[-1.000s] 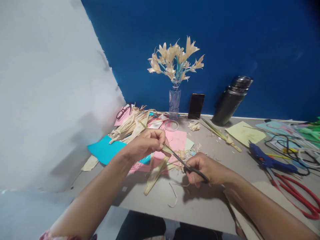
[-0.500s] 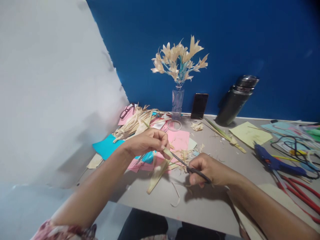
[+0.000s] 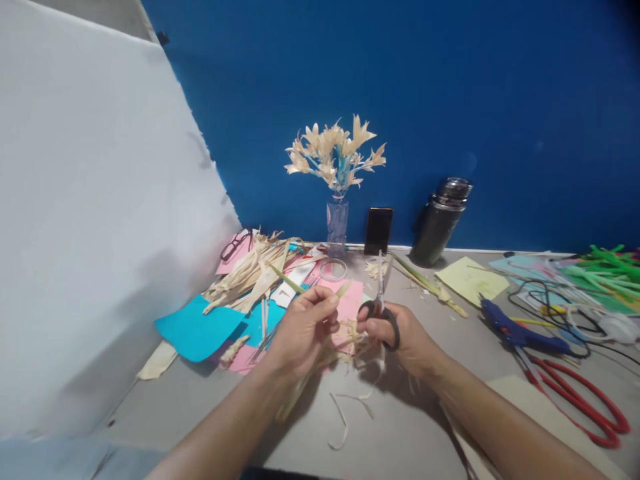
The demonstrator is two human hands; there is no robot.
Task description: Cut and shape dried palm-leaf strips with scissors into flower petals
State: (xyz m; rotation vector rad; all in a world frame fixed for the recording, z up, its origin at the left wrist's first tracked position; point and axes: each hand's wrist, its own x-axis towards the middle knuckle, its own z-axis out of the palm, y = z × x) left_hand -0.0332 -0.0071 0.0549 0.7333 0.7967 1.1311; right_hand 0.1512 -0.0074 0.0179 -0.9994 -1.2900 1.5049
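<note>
Between the thumb and fingers of my left hand (image 3: 305,333) is a strip of pale green corn husk (image 3: 286,277); part of it hangs below the palm, blurred. My right hand (image 3: 407,343) has its fingers in the black handles of a pair of scissors (image 3: 382,283), whose blades point up and away from me, apart from the husk. Thin trimmed slivers (image 3: 341,423) lie on the table below my hands. A bundle of dried husks (image 3: 250,267) rests on coloured paper at the left.
Husk flowers (image 3: 335,147) stand in a clear bottle (image 3: 337,223) by the blue wall. Along it are a phone (image 3: 379,230) and a dark flask (image 3: 435,227). A tape roll (image 3: 333,269) lies mid-table. To the right are a blue glue gun (image 3: 525,333) and red-handled scissors (image 3: 585,400).
The scissors have come away from the husk and swung upright in my right hand. My left hand has turned, still gripping the husk. Another sliver lies on the table; the view has shifted.
</note>
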